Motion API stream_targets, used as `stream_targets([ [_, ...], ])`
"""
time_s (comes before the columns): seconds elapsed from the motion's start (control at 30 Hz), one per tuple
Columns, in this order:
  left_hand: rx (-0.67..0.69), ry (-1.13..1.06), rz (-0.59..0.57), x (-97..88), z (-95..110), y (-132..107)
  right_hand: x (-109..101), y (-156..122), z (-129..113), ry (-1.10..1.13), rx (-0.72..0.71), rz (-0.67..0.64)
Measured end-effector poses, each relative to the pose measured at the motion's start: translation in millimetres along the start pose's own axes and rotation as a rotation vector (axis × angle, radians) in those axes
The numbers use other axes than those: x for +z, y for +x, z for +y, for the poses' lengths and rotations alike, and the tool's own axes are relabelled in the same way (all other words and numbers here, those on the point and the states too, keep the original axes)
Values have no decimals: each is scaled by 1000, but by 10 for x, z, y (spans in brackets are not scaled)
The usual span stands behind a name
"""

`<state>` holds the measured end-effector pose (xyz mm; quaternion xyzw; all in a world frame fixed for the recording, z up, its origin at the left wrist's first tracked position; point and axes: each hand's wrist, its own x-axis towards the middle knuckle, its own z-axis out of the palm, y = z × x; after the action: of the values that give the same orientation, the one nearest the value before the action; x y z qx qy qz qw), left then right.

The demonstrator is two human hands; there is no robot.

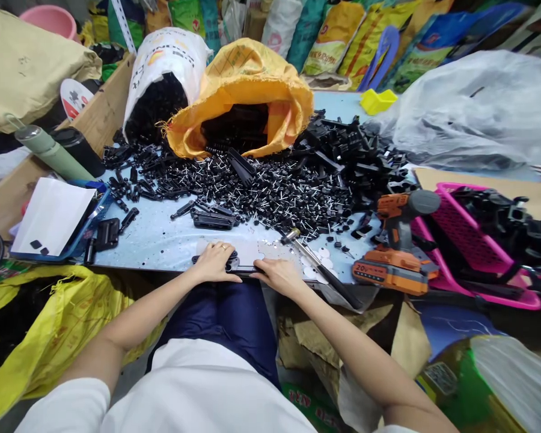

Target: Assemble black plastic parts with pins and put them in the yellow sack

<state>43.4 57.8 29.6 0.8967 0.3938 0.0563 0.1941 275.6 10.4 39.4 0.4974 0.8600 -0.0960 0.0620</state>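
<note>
My left hand [215,263] is closed over a black plastic part [232,261] at the table's front edge, partly hiding it. My right hand [278,276] has its thumb and fingers closed at the right end of that part, just above my lap. Under both hands lies a pale flat plate [244,248]. To the right of my right hand a hammer [315,260] rests with its handle toward me. Several similar long black parts [214,218] are stacked just beyond my left hand.
Metal-shanked black pieces [270,186] are heaped ahead, before an orange sack [238,66] and a white sack [169,51]. An orange cordless drill [397,240] stands at right beside a pink basket [473,228]. A blue tray [88,222] and green bottle [49,150] are left.
</note>
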Motion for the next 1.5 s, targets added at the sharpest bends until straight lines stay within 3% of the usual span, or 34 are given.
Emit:
stream_targets([
  [0.13, 6, 8, 63, 11, 16, -38, -27, -39, -118, -68, -17, 109],
  [0.27, 79, -27, 115, -18, -79, -75, -189, -58, -227, -162, -10, 195],
  [0.43, 139, -35, 178, 35, -172, -84, -409, 3, -245, -185, -65, 196],
  [0.57, 89, -35, 128, 21, -124, -9, -350, 56, -129, -156, -19, 172],
  [0.63, 94, -36, 79, -13, -51, 141, -254, 90, -33, -115, -4, 151],
  [0.73, 99, 13, 85, -38, 76, 574, -130, 211, 135, -51, 24, 155],
  [0.9, 18, 128, 44, 24, 222, 1425, -55, 645, 401, -99, 325, 226],
  [1.0, 3, 116, 34, -1, 230, 1568, -12, 817, 518, -86, 394, 215],
  [1.1, -44, -72, 166, -127, 115, 1279, 43, 762, 561, 119, 384, 301],
  [1.17, -146, -392, 311, -225, -40, 901, 54, 644, 520, 372, 326, 379],
  [1.23, -325, -762, 384, -288, -229, 468, 11, 534, 414, 626, 209, 390],
  [1.3, -509, -1068, 432, -292, -408, 74, -91, 482, 267, 785, 117, 305],
  [1.37, -632, -1242, 493, -238, -537, -216, -228, 501, 121, 835, 92, 153],
  [1.5, -648, -1237, 663, -102, -606, -467, -445, 654, -29, 768, 48, -136],
])
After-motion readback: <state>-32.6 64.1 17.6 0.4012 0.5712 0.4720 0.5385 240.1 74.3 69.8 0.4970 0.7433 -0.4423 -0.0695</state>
